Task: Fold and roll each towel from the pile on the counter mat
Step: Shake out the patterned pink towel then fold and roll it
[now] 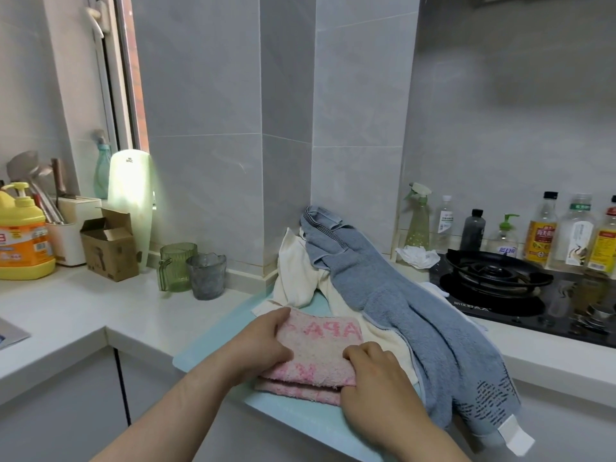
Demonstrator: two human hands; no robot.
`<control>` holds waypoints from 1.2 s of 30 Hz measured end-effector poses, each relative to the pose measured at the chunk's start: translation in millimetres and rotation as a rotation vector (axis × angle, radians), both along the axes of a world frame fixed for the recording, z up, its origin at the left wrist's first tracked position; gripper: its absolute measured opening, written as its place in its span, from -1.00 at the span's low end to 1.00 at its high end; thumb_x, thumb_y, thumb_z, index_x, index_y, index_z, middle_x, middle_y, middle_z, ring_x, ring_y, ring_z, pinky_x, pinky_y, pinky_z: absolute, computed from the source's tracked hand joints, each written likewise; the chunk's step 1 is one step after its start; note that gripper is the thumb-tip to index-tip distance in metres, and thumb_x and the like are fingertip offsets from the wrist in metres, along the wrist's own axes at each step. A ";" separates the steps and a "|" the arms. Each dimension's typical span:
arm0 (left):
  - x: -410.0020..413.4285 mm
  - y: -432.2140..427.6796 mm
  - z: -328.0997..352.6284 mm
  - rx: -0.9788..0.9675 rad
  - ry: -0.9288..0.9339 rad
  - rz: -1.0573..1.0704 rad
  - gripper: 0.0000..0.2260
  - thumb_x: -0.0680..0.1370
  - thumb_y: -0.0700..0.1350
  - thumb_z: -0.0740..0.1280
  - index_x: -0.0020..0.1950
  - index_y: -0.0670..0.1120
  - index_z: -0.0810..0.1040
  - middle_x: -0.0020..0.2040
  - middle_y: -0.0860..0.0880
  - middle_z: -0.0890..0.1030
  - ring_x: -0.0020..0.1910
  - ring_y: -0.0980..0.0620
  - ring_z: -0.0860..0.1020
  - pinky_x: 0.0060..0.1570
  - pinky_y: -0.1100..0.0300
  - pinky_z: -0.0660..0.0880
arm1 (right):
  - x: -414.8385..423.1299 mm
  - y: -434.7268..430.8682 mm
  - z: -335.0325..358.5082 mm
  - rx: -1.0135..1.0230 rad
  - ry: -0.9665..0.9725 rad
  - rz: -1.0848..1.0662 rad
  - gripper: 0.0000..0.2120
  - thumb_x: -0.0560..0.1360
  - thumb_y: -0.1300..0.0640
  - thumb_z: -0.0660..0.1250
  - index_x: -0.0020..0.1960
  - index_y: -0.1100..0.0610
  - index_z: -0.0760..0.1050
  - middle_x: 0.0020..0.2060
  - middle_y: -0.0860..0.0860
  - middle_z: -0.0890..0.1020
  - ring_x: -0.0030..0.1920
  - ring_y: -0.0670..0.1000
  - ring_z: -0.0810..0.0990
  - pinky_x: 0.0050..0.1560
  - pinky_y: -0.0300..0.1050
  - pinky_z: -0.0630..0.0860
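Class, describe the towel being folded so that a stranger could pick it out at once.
Below the grey tiled pillar, a pale blue mat lies on the counter. On it, the left hand and right hand hold the pink towel. Unlike the blue towel and cream towel beside it, it bears lettering.

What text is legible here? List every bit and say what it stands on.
"APA": pink letters on the pink towel; the neighbouring letters are unclear.
Print on the yellow detergent jug, the sauce bottles and the stove: too small or blurred to read.
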State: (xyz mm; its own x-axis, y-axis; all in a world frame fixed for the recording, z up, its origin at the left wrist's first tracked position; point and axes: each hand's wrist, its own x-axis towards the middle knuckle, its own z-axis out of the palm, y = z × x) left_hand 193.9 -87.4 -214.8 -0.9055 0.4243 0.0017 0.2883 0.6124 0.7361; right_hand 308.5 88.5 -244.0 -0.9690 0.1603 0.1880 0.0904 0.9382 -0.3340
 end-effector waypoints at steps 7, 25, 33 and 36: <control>-8.3 4.6 11.5 0.026 0.373 -0.106 -0.65 0.62 -0.13 0.23 0.40 0.06 0.46 0.46 0.13 0.38 0.43 0.19 0.31 0.40 0.34 0.15 | -13.2 11.2 31.7 -0.141 0.111 0.066 -0.60 0.61 0.02 0.08 0.42 0.07 0.36 0.44 -0.02 0.31 0.43 -0.01 0.25 0.37 -0.19 0.17; -18.0 19.6 -24.0 -0.563 0.354 -0.321 -0.51 0.69 0.07 -0.07 0.60 0.02 -0.08 0.60 0.01 -0.13 0.57 0.09 -0.16 0.46 0.22 -0.24 | -10.7 -1.4 4.9 -0.002 -0.008 -0.307 -0.52 0.54 -0.29 0.03 0.13 0.05 0.46 0.10 0.02 0.54 0.12 0.09 0.51 0.09 -0.04 0.43; -4.1 19.3 -10.7 -0.229 0.403 -0.121 -0.53 0.66 0.04 0.10 0.56 0.04 0.14 0.57 0.02 0.16 0.54 0.05 0.11 0.50 0.10 0.01 | -11.0 -16.8 19.0 -0.309 0.066 -0.132 -0.52 0.49 0.19 0.18 0.40 0.00 0.25 0.26 0.00 0.38 0.26 0.03 0.42 0.19 -0.13 0.37; -8.6 18.8 26.0 0.297 0.147 -0.077 -0.39 0.51 -0.21 0.35 0.52 0.06 0.25 0.49 0.00 0.32 0.44 0.08 0.29 0.30 0.21 0.30 | -0.5 -12.4 36.3 -0.255 0.251 0.184 -0.41 0.36 0.34 0.15 0.30 -0.12 0.41 0.07 -0.17 0.42 0.10 -0.15 0.44 0.08 -0.29 0.35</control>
State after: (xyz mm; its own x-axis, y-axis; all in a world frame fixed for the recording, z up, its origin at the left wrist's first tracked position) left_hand 185.3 -68.6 -188.8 -0.8519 0.4524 0.2637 0.4415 0.3497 0.8263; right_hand 308.0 76.2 -207.7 -0.9148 0.0609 0.3992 -0.1850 0.8155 -0.5484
